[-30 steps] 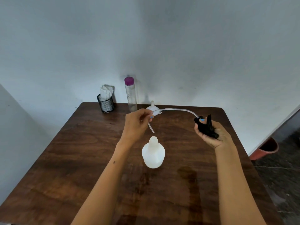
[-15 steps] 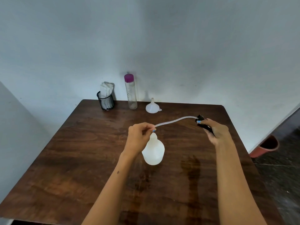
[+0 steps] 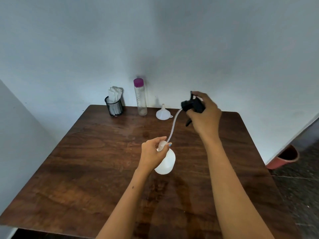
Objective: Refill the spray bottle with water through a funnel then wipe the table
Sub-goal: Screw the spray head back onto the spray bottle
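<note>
The white spray bottle [image 3: 166, 162] stands near the middle of the wooden table [image 3: 86, 169]. The left hand [image 3: 152, 153] grips its neck, with fingers curled around it. The right hand [image 3: 205, 116] is above the far part of the table and holds the black spray head [image 3: 192, 105]; its thin tube [image 3: 173, 125] bends down into the bottle mouth. The white funnel [image 3: 162, 113], a clear bottle with purple cap [image 3: 140, 97] and a black mesh cup [image 3: 114, 107] with paper stand along the far edge by the wall. Around the spray bottle the table surface is bare wood.
</note>
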